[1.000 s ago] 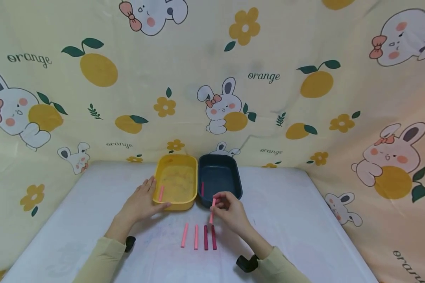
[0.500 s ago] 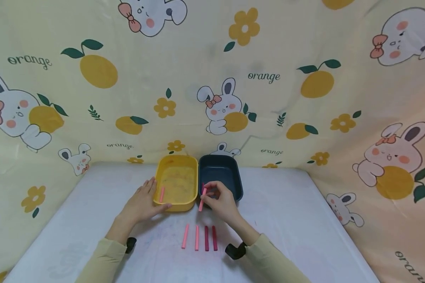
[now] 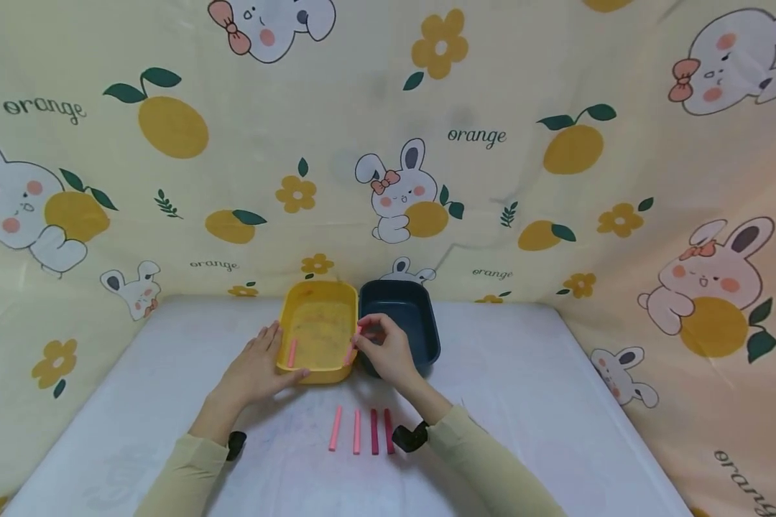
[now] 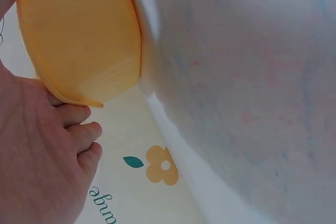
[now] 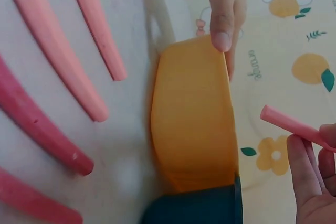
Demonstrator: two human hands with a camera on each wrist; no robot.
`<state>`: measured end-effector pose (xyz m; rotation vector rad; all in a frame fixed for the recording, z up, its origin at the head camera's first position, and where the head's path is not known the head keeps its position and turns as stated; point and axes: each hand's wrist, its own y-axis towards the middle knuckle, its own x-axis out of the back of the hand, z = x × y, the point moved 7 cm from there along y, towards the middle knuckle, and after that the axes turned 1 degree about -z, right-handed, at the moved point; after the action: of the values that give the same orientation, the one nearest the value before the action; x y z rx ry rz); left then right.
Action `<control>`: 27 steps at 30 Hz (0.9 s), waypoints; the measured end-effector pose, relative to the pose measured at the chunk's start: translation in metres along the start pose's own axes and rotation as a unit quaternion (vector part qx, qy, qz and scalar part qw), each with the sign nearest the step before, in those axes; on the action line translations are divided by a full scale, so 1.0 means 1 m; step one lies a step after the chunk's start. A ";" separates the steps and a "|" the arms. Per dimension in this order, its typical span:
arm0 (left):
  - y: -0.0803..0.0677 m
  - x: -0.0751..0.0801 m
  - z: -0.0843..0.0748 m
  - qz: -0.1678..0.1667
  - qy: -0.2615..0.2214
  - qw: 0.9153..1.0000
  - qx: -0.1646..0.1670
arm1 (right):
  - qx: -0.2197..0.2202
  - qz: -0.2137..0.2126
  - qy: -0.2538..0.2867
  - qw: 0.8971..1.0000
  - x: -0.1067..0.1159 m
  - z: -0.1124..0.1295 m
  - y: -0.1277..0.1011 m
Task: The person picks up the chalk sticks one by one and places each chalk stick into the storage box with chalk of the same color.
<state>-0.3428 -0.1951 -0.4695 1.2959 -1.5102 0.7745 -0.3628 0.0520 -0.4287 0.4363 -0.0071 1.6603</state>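
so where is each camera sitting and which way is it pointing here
Head: worn on the head, looking forward and down at the table; both forearms show, the left hand against the yellow tray, the right hand pinching a light pink stick.
Left wrist: looks past the left palm and fingers at the tray's outer wall and the table.
Right wrist: looks along the table at four loose sticks; its own fingertips and the left thumb show.
Shared: all three show the yellow tray; head and right wrist share the held stick.
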 end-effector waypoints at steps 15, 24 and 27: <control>-0.001 0.003 -0.001 -0.003 -0.006 1.000 -0.003 | -0.001 0.052 0.058 0.997 -0.038 -0.008 0.027; -0.001 0.001 0.001 0.006 -0.003 1.000 0.001 | 0.010 0.078 0.017 0.997 -0.061 -0.003 0.038; -0.001 0.001 0.000 0.012 -0.006 1.000 0.005 | 0.014 0.087 -0.002 0.996 -0.067 -0.002 0.041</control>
<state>-0.3422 -0.1955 -0.4691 1.2939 -1.5355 0.7929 -0.3978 -0.0172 -0.4395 0.4701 -0.0261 1.8328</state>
